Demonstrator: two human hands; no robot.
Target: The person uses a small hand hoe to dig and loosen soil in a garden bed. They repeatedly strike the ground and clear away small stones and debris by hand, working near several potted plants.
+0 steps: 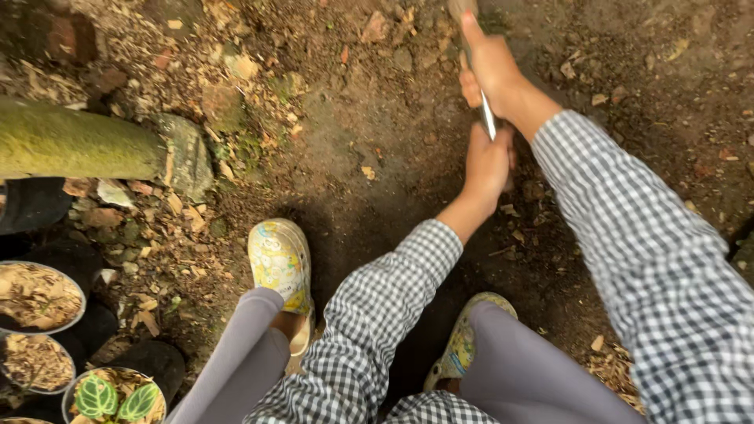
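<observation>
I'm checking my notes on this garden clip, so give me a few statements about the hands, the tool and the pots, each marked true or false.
1. Both hands grip one thin metal tool handle. True.
2. The left hand is farther up the handle than the right hand. False: it grips nearer.
3. The round pots hold water. False: dry chips, and one holds a green-leaved plant.
4. Patterned yellow clogs stand on bare brown soil. True.
</observation>
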